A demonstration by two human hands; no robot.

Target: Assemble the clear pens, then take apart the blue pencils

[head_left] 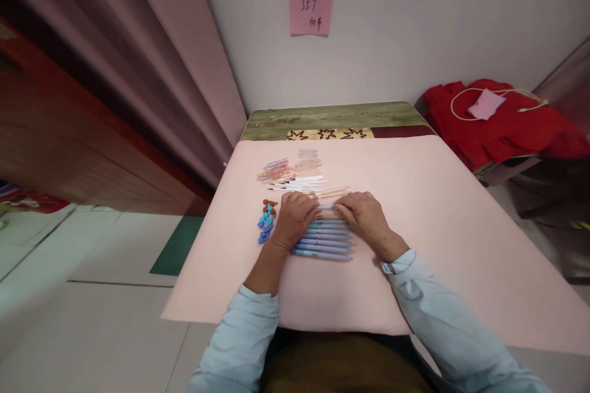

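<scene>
Both hands are closed on the two ends of one pale blue pen (pixel 326 207), held level over the top of a row. My left hand (pixel 296 216) has its left end, and my right hand (pixel 364 216) pinches the right end. Below and between them lie several blue pens (pixel 325 245) side by side, tips to the right; my left hand covers some of their left ends. Just beyond my fingers are cream-coloured pens (pixel 340 191). White refills with dark tips (pixel 299 183) lie behind these.
Small brown, turquoise and blue pieces (pixel 266 221) are heaped left of my left hand. Thin pinkish, clear parts (pixel 281 172) and a small pale stack (pixel 307 153) lie farther back on the pink table covering (pixel 442 245). Red cloth (pixel 465 129) with a white cable stands at right.
</scene>
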